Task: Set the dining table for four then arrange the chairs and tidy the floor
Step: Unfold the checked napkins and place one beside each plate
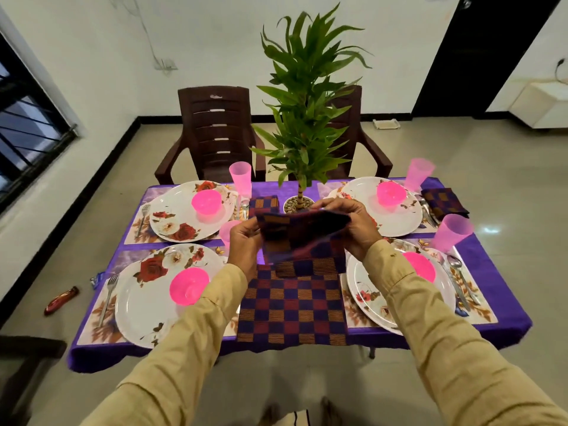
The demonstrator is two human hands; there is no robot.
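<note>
Above the middle of the tabletop hangs a checked napkin, half folded and held clear of the cloth. The left hand pinches its left edge, and the right hand has its fingers curled over the right edge. A second napkin lies flat and unfolded at the near edge. Two folded ones are already out, one beside the plant pot and one at the far-right place.

The flowered plates number four, each with a pink bowl, along with pink cups and cutlery. The setting looks nearly done, with only two napkins still to fold and place.

Two brown chairs stand a little back from the far side and probably still need arranging. A red wrapper and another scrap lie on the floor to the left, so the tidying is not yet done.
</note>
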